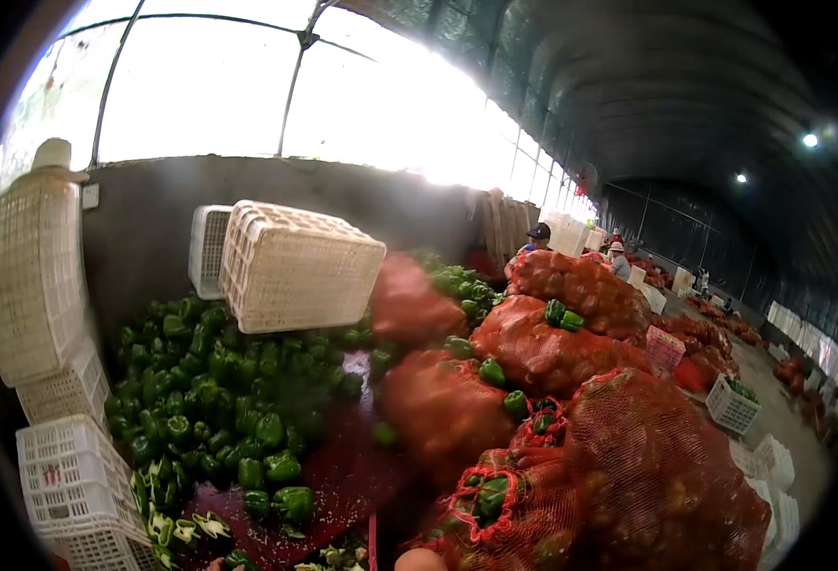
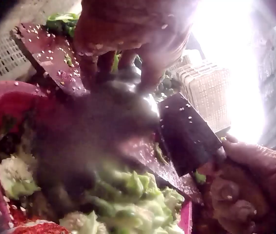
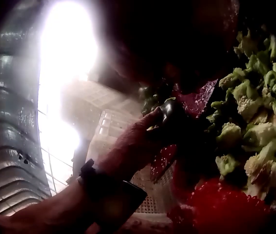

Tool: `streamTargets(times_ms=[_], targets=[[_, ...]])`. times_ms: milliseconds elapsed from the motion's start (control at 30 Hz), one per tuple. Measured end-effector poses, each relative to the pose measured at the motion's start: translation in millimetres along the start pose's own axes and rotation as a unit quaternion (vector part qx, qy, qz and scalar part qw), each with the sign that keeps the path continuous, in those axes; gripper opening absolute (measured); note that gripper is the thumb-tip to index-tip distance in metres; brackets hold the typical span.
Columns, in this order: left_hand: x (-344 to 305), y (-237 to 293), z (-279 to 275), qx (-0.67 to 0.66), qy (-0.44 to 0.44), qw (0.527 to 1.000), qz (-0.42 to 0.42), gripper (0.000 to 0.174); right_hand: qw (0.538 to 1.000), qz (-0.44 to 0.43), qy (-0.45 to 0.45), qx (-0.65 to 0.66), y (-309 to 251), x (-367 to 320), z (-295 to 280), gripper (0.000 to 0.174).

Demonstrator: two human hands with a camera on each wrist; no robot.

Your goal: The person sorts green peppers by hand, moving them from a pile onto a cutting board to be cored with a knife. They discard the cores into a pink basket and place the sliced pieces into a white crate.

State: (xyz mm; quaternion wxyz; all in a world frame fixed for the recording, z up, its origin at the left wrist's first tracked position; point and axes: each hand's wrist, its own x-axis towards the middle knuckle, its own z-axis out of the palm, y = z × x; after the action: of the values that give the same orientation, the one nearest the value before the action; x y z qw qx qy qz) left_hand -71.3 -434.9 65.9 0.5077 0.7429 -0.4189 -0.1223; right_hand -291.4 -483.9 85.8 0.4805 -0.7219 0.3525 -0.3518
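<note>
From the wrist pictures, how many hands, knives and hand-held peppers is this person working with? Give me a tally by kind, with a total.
Hands: 2 (left hand, right hand)
Broad-bladed knife: 1
Hand-held pepper: 1
Total: 4

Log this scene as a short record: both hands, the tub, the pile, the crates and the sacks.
Left hand: holds a pepper
Right hand: grips a knife
Tub: pink, with pale green scraps inside
Pile: loose green peppers
Crates: pale, slatted plastic; more stacked at the head view's left
Sacks: red mesh, filled, heaped right of the pile in the head view
</note>
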Motion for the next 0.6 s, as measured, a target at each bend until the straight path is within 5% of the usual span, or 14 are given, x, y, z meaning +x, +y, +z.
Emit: streamTargets(times_ms=[33,133,233,433,600], targets=[[-0.1,8.8,-3.2,-0.007,-0.006,1.000,-0.009,0.036,0.989,0.045,-0.024,0.141,-17.1,-4.4,-1.9,0.042],[7.1,30.5,-8.6,0.046,-0.016,0.998,-0.033,0.037,0.973,0.142,-0.039,0.176,-26.3,-8.0,-0.8,0.028],[6.3,17.1,1.0,0.071,-0.017,0.996,-0.043,0.038,0.954,0.189,-0.021,0.230,-16.3,-16.7,3.3,0.069],[12.9,14.2,6.9,0.015,-0.014,0.999,-0.050,0.041,0.971,0.153,-0.051,0.175,20.0,-13.6,7.8,0.072],[13.0,10.7,11.6,0.029,0.010,0.999,-0.037,0.045,0.980,0.138,-0.083,0.115,-7.6,-3.2,-5.7,0.063]])
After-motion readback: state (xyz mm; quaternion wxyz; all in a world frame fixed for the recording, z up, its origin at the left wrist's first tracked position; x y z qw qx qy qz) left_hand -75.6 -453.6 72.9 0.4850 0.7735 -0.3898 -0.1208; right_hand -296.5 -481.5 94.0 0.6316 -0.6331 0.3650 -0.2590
